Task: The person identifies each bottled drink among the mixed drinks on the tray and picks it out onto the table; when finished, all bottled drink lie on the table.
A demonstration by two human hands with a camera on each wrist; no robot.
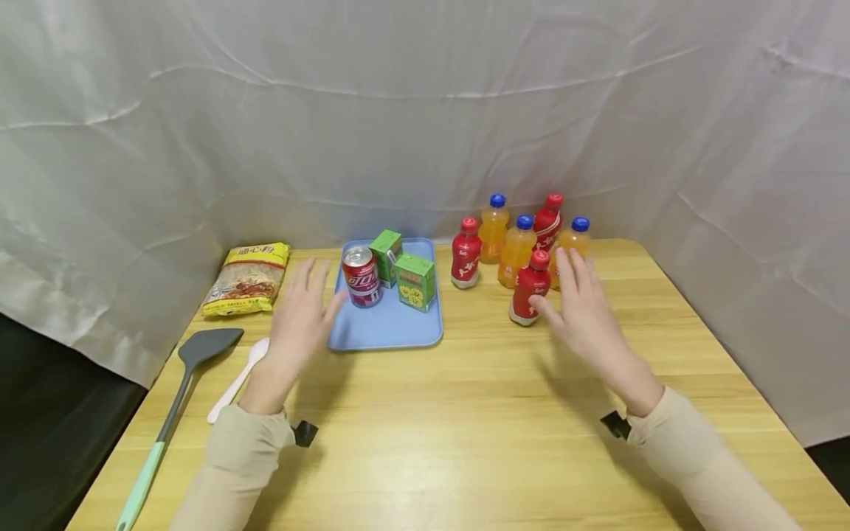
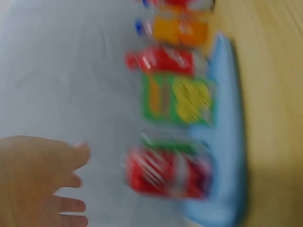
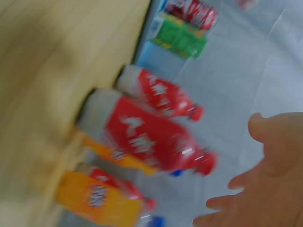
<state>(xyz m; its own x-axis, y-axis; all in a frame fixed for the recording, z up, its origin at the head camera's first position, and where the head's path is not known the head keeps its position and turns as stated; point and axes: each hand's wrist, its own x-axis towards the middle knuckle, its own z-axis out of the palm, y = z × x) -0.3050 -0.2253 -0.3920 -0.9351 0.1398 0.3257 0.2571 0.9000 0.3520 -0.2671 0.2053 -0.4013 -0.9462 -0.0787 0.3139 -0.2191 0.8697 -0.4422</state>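
Observation:
My left hand (image 1: 299,317) is raised over the table with its fingers spread and holds nothing. It overlaps the left edge of a blue tray (image 1: 381,335) in the head view. On that tray stand a red and purple soda can (image 1: 361,279) and two green drink cartons (image 1: 417,284). My right hand (image 1: 587,317), likewise empty with straight fingers, hovers close to a red bottle (image 1: 530,291). In the right wrist view this red bottle (image 3: 142,135) appears in front of the fingers, apart from them. The left wrist view is blurred; the can (image 2: 168,174) shows beyond the thumb.
Behind my right hand are more red bottles (image 1: 466,254) and several orange drink bottles (image 1: 516,254) with blue caps. At the left lie a yellow food packet (image 1: 247,280), a grey spatula (image 1: 174,402) with a green handle and a white spoon (image 1: 237,380). A grey curtain (image 1: 425,110) backs the table.

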